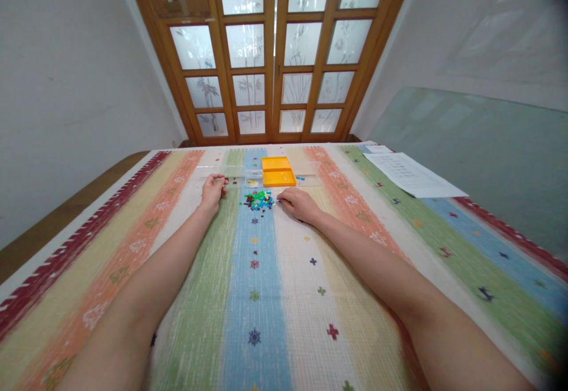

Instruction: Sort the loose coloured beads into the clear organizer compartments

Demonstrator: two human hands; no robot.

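Observation:
A heap of small green, blue and dark brown pieces (258, 201) lies on the striped cloth. My right hand (295, 203) rests at the heap's right edge, fingers curled together; whatever they pinch is too small to name. To the left of the heap, my left hand (215, 188) has its fingertips drawn together beside a few dark brown pieces (234, 181); anything between them is hidden. Behind the heap sits an orange two-part box (279, 178), lying open. A small clear container (252, 181) with yellow pieces stands just left of it.
Small blue pieces (300, 178) lie right of the orange box. Sheets of printed paper (412, 173) rest at the table's far right. The striped tablecloth (252, 320) covers the table. Beyond its far edge are wooden doors (274, 71) with frosted panes.

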